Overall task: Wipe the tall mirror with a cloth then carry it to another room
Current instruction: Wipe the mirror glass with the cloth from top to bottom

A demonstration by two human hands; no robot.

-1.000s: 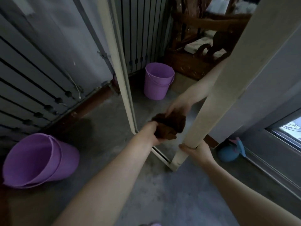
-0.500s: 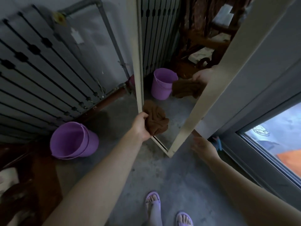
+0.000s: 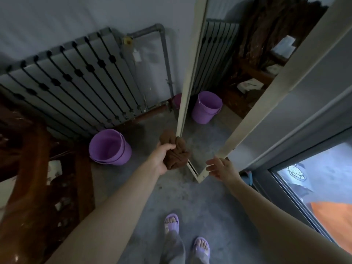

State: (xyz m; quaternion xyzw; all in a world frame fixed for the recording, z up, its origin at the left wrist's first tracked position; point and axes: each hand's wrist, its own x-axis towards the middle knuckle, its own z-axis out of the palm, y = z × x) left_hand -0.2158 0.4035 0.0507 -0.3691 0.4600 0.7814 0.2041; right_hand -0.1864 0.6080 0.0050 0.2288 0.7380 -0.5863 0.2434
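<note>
The tall mirror [image 3: 270,88] has a cream frame and leans against the wall at the right, its foot on the concrete floor. My left hand [image 3: 162,157] grips a bunched brown cloth [image 3: 176,153], which sits against the mirror's left frame edge near the bottom. My right hand [image 3: 221,167] is open, fingers spread, just beside the mirror's lower right corner; I cannot tell whether it touches the frame.
A purple bucket [image 3: 109,147] stands on the floor left of the mirror, below a grey radiator [image 3: 76,82]. Dark wooden furniture [image 3: 28,178] fills the left side. A glass door [image 3: 314,187] runs along the right. My feet in purple slippers [image 3: 172,223] are below.
My right hand has let go of the mirror's right frame and opened. My left hand drew the cloth from the glass to the left frame edge. The camera pulled back and up.
</note>
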